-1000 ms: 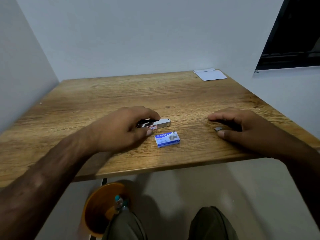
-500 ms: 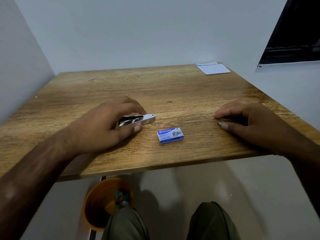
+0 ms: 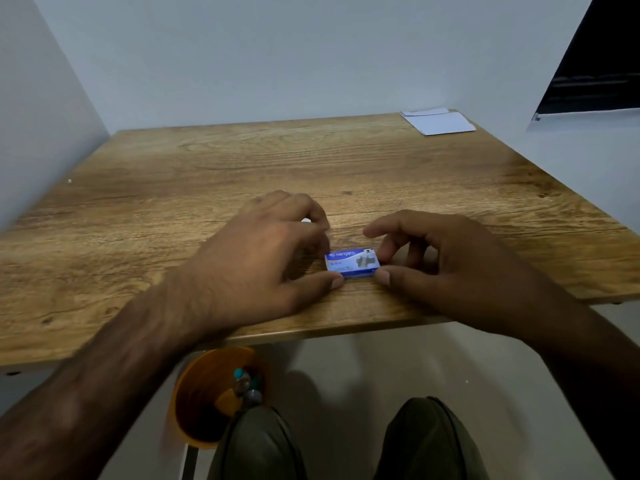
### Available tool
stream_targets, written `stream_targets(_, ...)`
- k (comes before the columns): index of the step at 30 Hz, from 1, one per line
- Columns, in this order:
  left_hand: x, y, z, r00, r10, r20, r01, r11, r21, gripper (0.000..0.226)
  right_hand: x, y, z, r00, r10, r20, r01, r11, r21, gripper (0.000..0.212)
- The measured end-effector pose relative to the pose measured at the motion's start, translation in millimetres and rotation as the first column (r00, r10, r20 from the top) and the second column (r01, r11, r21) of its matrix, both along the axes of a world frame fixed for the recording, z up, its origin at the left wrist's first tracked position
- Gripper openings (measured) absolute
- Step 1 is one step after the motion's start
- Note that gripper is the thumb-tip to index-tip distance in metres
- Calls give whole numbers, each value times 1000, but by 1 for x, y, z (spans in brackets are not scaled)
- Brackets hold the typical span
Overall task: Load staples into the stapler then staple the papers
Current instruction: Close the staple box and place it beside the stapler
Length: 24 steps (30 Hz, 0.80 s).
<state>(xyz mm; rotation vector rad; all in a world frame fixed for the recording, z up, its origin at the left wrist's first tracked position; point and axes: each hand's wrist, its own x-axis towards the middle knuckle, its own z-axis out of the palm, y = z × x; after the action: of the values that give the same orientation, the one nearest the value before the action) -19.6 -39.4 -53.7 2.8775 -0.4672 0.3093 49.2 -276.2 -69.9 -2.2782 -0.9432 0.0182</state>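
Below the table (image 3: 138,306) edge, an orange bin (image 3: 207,393) stands beside the person's knees. On the table, near its front edge, the blue staple box (image 3: 351,263) lies flat, pinched between the left hand (image 3: 263,258) and right hand (image 3: 446,265), thumbs and fingertips touching its ends. White papers (image 3: 440,122) lie at the far right corner.

Wood-grain table (image 3: 242,161) fills the view, warm brown, a dull sheen on its far half, streaky and knotted toward the right edge. The little staple box (image 3: 351,264) near the front looks like printed card, blue and white, slightly glossy on top. Far right corner, papers (image 3: 441,122): plain white, matt, flat. Under the table on the left, an orange bin (image 3: 194,403), smooth like plastic. Walls (image 3: 259,53) painted pale, matt.
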Motion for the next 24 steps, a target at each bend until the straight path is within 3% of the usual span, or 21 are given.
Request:
stream_targets(4, 1, -4, -4, 1000, 5, 10, -4, 998, -58, 42, -1, 5, -2, 997, -61, -46, 63, 997, 35, 41)
stream_targets(9, 5, -1, -7, 1000, -13, -4, 13, 994, -105, 37, 4, 5, 5, 990, -77, -122, 72, 996, -47, 45)
stream_targets(17, 7, -2, -8, 999, -38, 11, 39, 992, -117, 38, 1, 8, 5, 938, -106, -329, 145, 985, 94, 37)
stream_targets(24, 4, -1, -8, 1000, -27, -1, 26, 993, -118, 44, 8, 2, 9, 931, -120, -345, 156, 985, 80, 26)
